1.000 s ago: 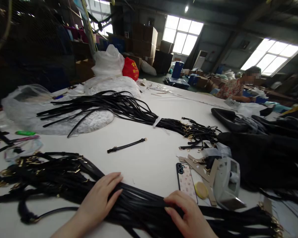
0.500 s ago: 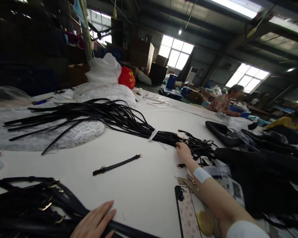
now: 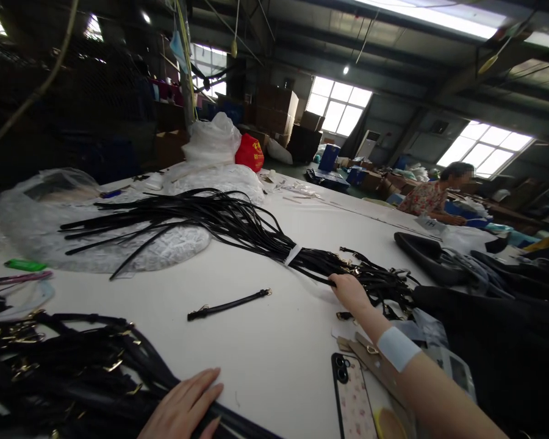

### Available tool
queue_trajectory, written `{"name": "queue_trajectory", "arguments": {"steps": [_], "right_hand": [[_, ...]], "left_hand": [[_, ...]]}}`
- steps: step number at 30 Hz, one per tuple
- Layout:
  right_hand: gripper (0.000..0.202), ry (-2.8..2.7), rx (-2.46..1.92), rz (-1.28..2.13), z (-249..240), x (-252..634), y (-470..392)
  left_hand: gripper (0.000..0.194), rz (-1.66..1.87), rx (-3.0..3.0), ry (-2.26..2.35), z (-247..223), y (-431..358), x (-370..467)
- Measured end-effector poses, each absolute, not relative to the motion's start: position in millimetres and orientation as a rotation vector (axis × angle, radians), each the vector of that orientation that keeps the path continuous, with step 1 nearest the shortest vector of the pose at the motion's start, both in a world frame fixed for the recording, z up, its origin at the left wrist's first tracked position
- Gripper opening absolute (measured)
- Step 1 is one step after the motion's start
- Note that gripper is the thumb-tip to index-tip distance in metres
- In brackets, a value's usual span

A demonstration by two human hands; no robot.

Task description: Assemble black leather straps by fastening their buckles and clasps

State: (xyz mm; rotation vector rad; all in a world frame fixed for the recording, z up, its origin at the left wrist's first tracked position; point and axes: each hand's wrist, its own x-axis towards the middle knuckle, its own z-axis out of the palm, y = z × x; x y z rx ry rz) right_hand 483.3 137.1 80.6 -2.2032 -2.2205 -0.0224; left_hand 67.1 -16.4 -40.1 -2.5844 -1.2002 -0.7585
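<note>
My right hand (image 3: 350,294) is closed on a black strap at the near side of a strap bundle (image 3: 256,235). A white band (image 3: 293,255) wraps that bundle, and gold buckles and short strap ends lie at its right end. My left hand (image 3: 183,403) lies with fingers stretched out over a second pile of black straps (image 3: 96,360) with gold hardware, at the lower left. Between the two piles, a single short black strap (image 3: 231,304) with gold fittings rests on the white table (image 3: 274,341).
Clear plastic bags of small white pieces (image 3: 174,247) sit under the bundle's left end. A phone (image 3: 353,396), a yellow roll (image 3: 388,422) and black bag pieces (image 3: 476,317) lie to the right. A co-worker (image 3: 432,195) sits across the table.
The view has swung left, so things appear further right. My right hand now holds a strap slightly apart from the bundle's near edge. My left hand stays on its pile.
</note>
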Motion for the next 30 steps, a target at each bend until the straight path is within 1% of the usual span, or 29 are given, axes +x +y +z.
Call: {"name": "queue_trajectory", "arguments": {"steps": [2,4,5,7,8,9,10,12,13,14,16,19,22,27,30], "right_hand": [[0.02,-2.279,-2.147,0.083,88.8,465.2,95.2],[0.021,-2.335,-2.058,0.275,94.5,440.9,44.0],[0.021,-2.345,-1.991,0.437,97.3,427.6,17.0],[0.021,-2.259,-1.793,0.934,104.7,402.9,-34.4],[0.022,-2.197,-1.69,1.144,109.3,393.6,-56.6],[0.022,-2.13,-1.602,1.309,114.3,387.6,-75.4],[0.021,-2.079,-1.548,1.404,118.9,385.7,-90.7],[0.018,-1.988,-1.541,1.46,124.7,394.8,-112.2],[0.017,-1.929,-1.579,1.451,124.9,405.0,-120.0],[0.017,-1.866,-1.628,1.432,123.4,417.7,-127.2],[0.019,-1.732,-1.731,1.401,116.0,445.4,-141.6],[0.028,-1.542,-1.859,1.391,102.9,477.3,-163.7],[0.036,-1.452,-1.9,1.357,98.0,490.8,-179.4],[0.042,-1.482,-1.745,1.353,98.7,488.8,-181.8],[0.045,-1.252,-1.647,1.31,91.5,480.5,-174.9]], "left_hand": [[0.042,-0.774,-2.609,-1.31,-25.7,-20.8,76.4],[0.046,-0.839,-2.653,-1.34,-3.6,-25.8,94.3],[0.05,-0.873,-2.702,-1.317,9.7,-28.6,106.5],[0.061,-0.892,-2.894,-1.184,37.3,-34.7,134.8],[0.064,-0.89,-3.016,-1.08,49.7,-37.8,149.2],[0.064,-0.852,-3.168,-0.966,60.1,-40.8,162.3],[0.061,-0.764,-3.348,-0.86,67.8,-43.6,173.3],[0.045,-0.554,-3.63,-0.796,74.8,-48.3,186.2],[0.036,-0.468,-3.71,-0.838,74.6,-49.8,187.5],[0.03,-0.425,-3.746,-0.91,72.7,-50.4,185.7],[0.024,-0.446,-3.742,-1.026,66.6,-48.8,175.2],[0.024,-0.515,-3.689,-1.052,58.8,-41.2,152.3],[0.028,-0.504,-3.59,-1.024,57.2,-35.2,132.6],[0.034,-0.311,-3.466,-0.945,62.4,-41.2,124.0],[0.034,-0.196,-3.467,-0.839,62.9,-54.1,133.1]]}}
